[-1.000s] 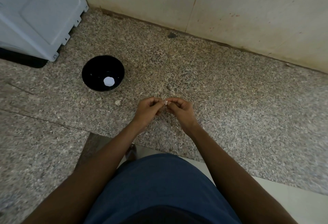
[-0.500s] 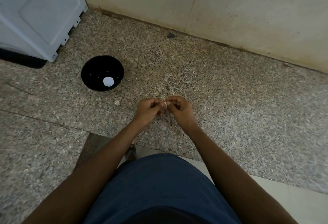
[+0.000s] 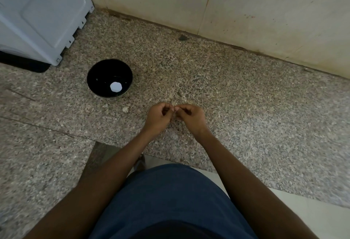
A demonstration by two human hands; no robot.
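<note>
Small pale piece (image 3: 175, 109), too small to identify, is pinched between curled fingers of left hand (image 3: 158, 118) and right hand (image 3: 191, 119) over the granite bench (image 3: 246, 106); black bowl (image 3: 98, 75) lies forward-left, nearer the left hand.

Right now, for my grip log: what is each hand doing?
Left hand: pinches a small pale piece, too small to identify.
Right hand: pinches the same piece.

We see a counter (image 3: 236, 94) speckled grey, brown and pinkish. At the left, a glossy black bowl (image 3: 94, 73) holds a white round piece (image 3: 116, 86). The far-left appliance (image 3: 37, 11) is white, the far wall (image 3: 246, 11) beige, the near cloth (image 3: 166, 197) dark blue. The tiny pinched bit (image 3: 175, 108) looks pale.
</note>
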